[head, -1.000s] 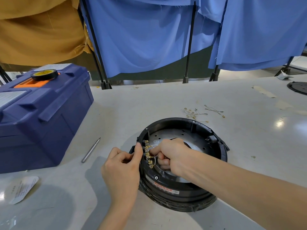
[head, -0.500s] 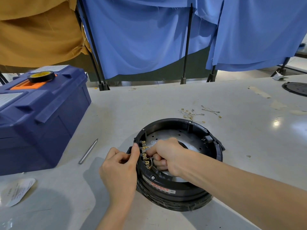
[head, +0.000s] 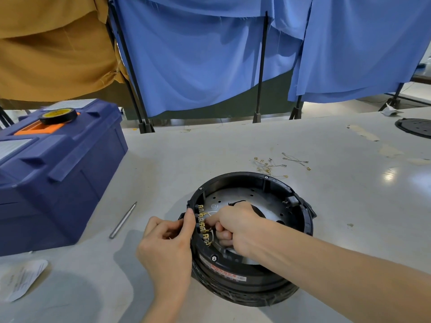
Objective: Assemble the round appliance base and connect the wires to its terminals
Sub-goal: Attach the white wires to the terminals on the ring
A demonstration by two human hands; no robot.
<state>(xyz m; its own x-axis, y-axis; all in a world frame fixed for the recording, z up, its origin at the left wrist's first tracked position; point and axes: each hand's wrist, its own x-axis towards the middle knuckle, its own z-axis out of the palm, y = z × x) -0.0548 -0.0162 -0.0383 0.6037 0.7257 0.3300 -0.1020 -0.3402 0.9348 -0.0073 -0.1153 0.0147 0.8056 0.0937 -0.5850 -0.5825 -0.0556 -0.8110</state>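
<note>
A round black appliance base (head: 261, 183) lies open side up on the table in front of me, with a silver metal plate inside. A row of brass terminals (head: 203, 227) runs along its inner left wall. My left hand (head: 166, 243) grips the outside of that left rim, thumb on the edge beside the terminals. My right hand (head: 235, 226) reaches inside the base, fingers pinched on a thin white wire (head: 211, 213) at the terminals. The wire's end is hidden under my fingers.
A dark blue toolbox (head: 58, 173) with a roll of black tape (head: 58, 115) on it stands at the left. A metal pin tool (head: 123, 220) lies beside it. Loose wires with brass ends (head: 277, 164) lie behind the base. A black disc (head: 414, 127) sits far right. A paper label (head: 22, 279) lies near left.
Both hands stay at the terminals with only small finger movements. The view has shifted slightly; the base has not moved.
</note>
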